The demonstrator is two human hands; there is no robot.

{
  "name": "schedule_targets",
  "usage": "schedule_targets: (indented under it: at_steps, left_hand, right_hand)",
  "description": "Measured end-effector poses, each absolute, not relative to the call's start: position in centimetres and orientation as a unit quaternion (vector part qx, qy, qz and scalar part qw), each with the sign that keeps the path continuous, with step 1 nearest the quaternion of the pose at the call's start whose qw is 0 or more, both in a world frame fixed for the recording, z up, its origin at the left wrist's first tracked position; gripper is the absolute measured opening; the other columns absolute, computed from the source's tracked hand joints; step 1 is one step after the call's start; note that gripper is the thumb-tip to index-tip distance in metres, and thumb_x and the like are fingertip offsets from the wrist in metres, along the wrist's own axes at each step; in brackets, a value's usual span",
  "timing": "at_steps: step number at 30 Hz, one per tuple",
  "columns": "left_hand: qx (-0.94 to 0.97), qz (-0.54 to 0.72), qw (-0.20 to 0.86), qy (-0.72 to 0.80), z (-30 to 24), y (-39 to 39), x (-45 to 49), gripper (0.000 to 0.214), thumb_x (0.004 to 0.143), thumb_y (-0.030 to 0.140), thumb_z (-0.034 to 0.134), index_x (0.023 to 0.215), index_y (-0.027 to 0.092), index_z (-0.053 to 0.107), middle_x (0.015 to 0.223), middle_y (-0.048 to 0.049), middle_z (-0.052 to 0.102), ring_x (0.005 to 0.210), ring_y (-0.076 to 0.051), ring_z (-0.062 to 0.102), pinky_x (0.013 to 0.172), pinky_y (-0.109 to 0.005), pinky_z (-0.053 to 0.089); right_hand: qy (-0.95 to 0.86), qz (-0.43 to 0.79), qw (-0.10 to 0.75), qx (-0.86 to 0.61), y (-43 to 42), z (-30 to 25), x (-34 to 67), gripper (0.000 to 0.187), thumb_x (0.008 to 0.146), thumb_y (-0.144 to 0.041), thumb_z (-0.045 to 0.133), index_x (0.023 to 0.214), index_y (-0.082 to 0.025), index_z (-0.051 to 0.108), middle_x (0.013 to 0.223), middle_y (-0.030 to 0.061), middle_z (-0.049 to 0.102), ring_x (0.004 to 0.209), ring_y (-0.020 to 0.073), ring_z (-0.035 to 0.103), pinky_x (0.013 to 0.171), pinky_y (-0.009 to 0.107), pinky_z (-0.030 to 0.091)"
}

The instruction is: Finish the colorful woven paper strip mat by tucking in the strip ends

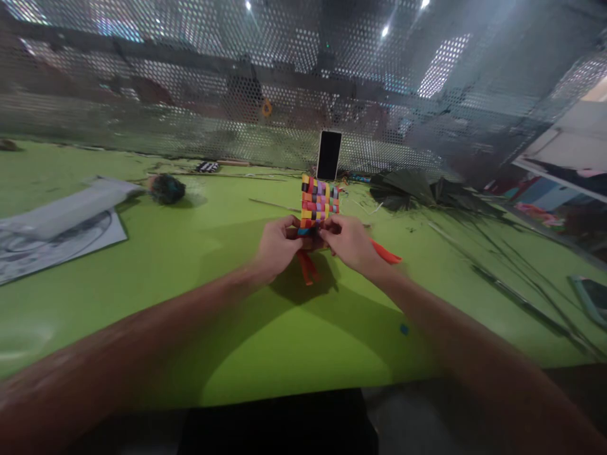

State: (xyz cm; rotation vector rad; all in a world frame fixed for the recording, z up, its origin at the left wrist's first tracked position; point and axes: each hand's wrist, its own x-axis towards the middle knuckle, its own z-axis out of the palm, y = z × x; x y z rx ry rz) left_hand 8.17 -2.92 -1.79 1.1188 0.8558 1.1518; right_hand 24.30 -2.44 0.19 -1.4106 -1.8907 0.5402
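A small piece woven from colourful strips (318, 201) stands upright between my hands, above the middle of the green table. Its strips are red, yellow, purple, orange and black, with some blue at the bottom. My left hand (281, 245) pinches its lower left edge. At the lower right, my right hand (348, 239) has thumb and fingertips closed on the same piece; exactly what lies between these fingertips is too small to make out. Loose red strip ends (308, 268) hang below it, and an orange-red strip (386, 253) sticks out beside my right wrist.
A phone (329, 155) leans upright against the perforated metal screen (199, 120). To the left lie a dark fuzzy ball (167, 189) and printed sheets (61, 234). Dried dark leaves (408, 188), long thin stalks (516, 294) and another phone (590, 297) are on the right. A blue scrap (404, 328) lies nearby.
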Motion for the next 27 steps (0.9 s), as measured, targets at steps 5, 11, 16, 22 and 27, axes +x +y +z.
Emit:
schedule_targets:
  at_steps: [5,11,16,22,27]
  left_hand:
    - [0.494,0.488,0.604,0.392,-2.11,-2.76,8.11,0.044,0.063,0.01,0.082,0.102,0.014,0.064,0.091,-0.0076,0.077,0.077,-0.021,0.074,0.078,-0.039,0.061]
    - [0.523,0.487,0.564,0.413,-2.29,-2.59,8.23,0.021,0.078,0.012,0.069,0.098,0.013,0.069,0.085,-0.006,0.077,0.076,-0.019,0.073,0.077,-0.035,0.06]
    - [0.532,0.485,0.572,0.394,-1.98,-2.79,8.29,0.021,0.076,0.011,0.072,0.097,0.012,0.067,0.086,-0.0067,0.077,0.081,-0.02,0.073,0.083,-0.037,0.06]
    - [0.511,0.487,0.596,0.383,-1.84,-2.87,8.48,0.016,0.079,0.007,0.069,0.094,0.012,0.067,0.088,-0.0064,0.077,0.083,-0.019,0.073,0.084,-0.037,0.06]
    - [0.509,0.484,0.612,0.363,-2.03,-2.65,8.33,0.016,0.078,0.009,0.071,0.093,0.012,0.067,0.09,-0.0071,0.077,0.088,-0.021,0.073,0.086,-0.039,0.06]
  right_hand:
    - [-0.763,0.173,0.321,-0.534,-2.49,0.17,24.22,0.015,0.083,-0.016,0.061,0.068,-0.017,0.059,0.063,0.0005,0.062,0.056,0.0121,0.05,0.059,0.027,0.038]
    - [-0.755,0.147,0.321,-0.552,-2.33,-0.2,24.04,0.015,0.077,-0.013,0.06,0.063,-0.018,0.058,0.058,-0.0005,0.059,0.055,0.0124,0.048,0.056,0.026,0.035]
    - [-0.744,0.125,0.323,-0.571,-2.55,0.17,23.93,0.015,0.072,-0.009,0.057,0.06,-0.019,0.053,0.058,0.0,0.057,0.055,0.0129,0.047,0.058,0.028,0.036]
    - [-0.749,0.128,0.318,-0.567,-2.61,0.25,23.95,0.017,0.072,-0.009,0.055,0.06,-0.02,0.048,0.058,-0.0009,0.053,0.054,0.0126,0.045,0.058,0.028,0.034]
    - [-0.756,0.119,0.309,-0.564,-2.51,-0.05,24.07,0.017,0.073,-0.008,0.058,0.063,-0.02,0.05,0.058,-0.0014,0.053,0.054,0.0126,0.044,0.057,0.028,0.033]
